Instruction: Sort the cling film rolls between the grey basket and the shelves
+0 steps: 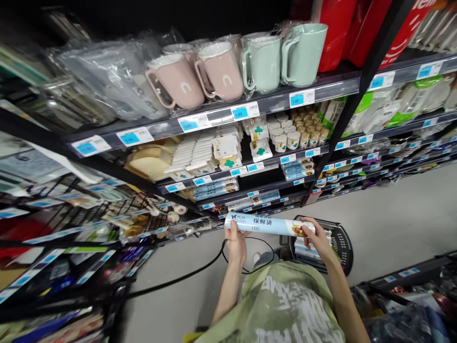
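Observation:
A light-blue and white roll of food storage bags (267, 226), marked "100", spans both hands in front of my body. My left hand (236, 243) grips its left end, the thumb lying over the printed side. Around the right end close the fingers of my right hand (317, 237), beside a small food picture. Below and behind that hand is a black shopping basket (343, 247) with similar blue and white rolls (302, 248) inside, partly hidden by my hand and forearm.
Shelves ahead hold pink mugs (178, 81), green mugs (303, 55), small white packs (200, 155) and jars of toothpicks (309, 128). More blue rolls (216, 188) lie on the lower shelves. A black cable (178, 277) runs leftward from near my body. Another goods rack (403, 276) stands at right.

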A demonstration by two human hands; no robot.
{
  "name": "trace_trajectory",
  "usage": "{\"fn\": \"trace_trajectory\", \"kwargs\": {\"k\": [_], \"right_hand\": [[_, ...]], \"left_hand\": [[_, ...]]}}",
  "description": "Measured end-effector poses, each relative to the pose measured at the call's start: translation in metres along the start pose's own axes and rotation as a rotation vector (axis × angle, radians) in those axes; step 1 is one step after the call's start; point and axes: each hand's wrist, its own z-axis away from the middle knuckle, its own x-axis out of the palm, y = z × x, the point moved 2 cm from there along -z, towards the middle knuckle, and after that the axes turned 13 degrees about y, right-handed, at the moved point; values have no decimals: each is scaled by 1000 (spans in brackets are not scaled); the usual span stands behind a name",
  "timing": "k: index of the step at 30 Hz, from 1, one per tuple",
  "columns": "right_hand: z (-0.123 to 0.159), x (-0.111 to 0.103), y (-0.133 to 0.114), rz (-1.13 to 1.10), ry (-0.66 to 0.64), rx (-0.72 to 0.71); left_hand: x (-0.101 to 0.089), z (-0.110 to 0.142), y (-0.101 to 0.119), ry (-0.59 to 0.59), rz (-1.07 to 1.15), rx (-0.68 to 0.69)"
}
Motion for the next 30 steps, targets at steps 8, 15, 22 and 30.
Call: {"fn": "trace_trajectory", "kwargs": {"k": [8,15,22,30], "right_hand": [[-6,4,-1,-11,-29,22],[-16,17,6,-44,-108,22],[-34,34,8,222,-283,-144],[-42,103,-6,847,-941,-277]], "left_hand": [[-7,1,2,51,20,8],[-20,-5,6,129,46,32],[-34,-17,18,228,17,118],[-106,-29,20,529,-6,46]]}}
